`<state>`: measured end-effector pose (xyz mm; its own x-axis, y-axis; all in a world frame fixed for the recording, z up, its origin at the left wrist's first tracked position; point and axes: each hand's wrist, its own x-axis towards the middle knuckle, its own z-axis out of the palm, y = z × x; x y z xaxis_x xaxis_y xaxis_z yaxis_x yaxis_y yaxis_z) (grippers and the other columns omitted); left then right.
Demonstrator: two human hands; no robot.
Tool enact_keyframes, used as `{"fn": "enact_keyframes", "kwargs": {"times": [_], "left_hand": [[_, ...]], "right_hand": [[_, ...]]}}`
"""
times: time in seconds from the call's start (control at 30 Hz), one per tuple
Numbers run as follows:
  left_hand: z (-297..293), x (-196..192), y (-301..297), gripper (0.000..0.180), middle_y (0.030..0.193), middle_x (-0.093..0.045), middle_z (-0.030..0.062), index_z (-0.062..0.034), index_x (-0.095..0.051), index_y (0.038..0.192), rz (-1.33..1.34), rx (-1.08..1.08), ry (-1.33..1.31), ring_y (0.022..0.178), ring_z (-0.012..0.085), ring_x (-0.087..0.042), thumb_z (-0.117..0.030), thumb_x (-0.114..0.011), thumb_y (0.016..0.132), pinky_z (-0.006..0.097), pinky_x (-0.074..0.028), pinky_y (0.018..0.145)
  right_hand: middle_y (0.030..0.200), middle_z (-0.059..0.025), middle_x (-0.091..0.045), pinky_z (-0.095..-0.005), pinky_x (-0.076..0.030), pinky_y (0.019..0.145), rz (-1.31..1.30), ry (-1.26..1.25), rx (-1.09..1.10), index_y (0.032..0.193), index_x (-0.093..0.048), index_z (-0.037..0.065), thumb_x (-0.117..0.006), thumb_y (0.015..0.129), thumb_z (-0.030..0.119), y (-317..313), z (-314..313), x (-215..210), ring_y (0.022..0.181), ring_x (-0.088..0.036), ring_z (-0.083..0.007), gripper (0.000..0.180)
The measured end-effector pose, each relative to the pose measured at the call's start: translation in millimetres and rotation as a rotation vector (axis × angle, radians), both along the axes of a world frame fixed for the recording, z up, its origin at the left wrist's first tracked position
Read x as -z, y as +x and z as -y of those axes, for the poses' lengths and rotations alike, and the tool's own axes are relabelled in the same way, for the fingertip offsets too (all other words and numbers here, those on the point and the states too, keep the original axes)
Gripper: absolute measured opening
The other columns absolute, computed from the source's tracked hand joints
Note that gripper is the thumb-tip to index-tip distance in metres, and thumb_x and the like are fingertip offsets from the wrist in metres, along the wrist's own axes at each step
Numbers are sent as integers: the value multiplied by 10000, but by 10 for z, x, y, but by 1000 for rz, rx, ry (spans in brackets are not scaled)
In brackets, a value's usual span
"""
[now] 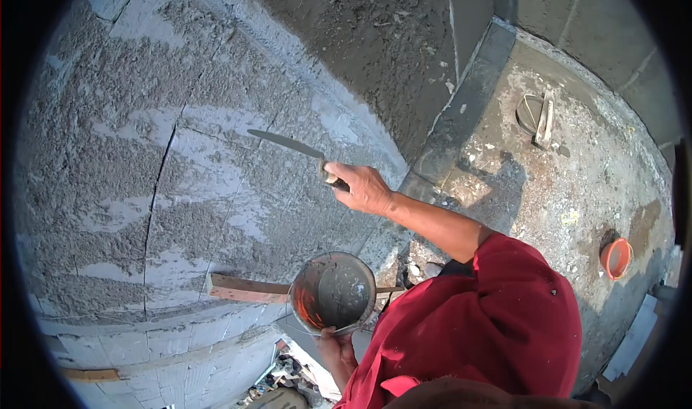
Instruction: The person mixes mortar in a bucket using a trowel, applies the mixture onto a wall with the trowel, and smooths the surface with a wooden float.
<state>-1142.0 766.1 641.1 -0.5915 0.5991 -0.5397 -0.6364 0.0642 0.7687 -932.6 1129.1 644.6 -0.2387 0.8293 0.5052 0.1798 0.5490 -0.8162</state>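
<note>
Mortar [144, 157] covers the block wall [130, 337] in rough grey patches, well to the left of both hands. Below it a wooden batten [241, 289] lies against the wall, its right end passing behind the bucket [333, 292]. That bucket (round, orange inside, holding grey mortar) is gripped at its near rim by the left hand [331, 343], fingers curled under the edge. Above and just right of the bucket, the right hand [364, 187] is clenched around the handle of a trowel [287, 144], whose blade points left against the wall. Far to the right of that hand, an orange bowl [617, 258] sits on the concrete floor [562, 193].
</note>
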Motion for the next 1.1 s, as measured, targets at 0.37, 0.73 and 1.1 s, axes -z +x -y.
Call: {"fn": "enact_keyframes", "kwargs": {"times": [0.37, 0.73, 1.1], "left_hand": [[-803, -196, 397, 712, 1312, -563, 155, -96, -383, 1484, -169, 140, 116, 1044, 313, -688, 103, -526, 815, 469, -693, 738], [-1213, -426, 801, 647, 1272, -587, 114, -102, -442, 1433, -195, 279, 221, 955, 184, -676, 131, -489, 831, 324, -650, 656], [-1314, 149, 571, 659, 1243, -616, 163, -166, -447, 1406, -49, 275, 61, 902, 394, -713, 50, -567, 794, 560, -671, 687]], "right_hand": [[945, -206, -747, -534, -571, 801, 1217, 73, -666, 1307, -681, 128, -733, 911, 296, 386, 684, -527, 946, -732, -411, 433], [781, -30, -610, -296, -461, 508, 634, -1009, -874, 1445, -549, 45, -702, 950, 297, 1068, 653, -532, 559, -568, -133, 576], [808, -19, -582, -263, -461, 457, -424, -1303, -711, 1405, -499, 80, -618, 873, 72, 1666, 902, -447, 547, -546, -90, 545]]}}
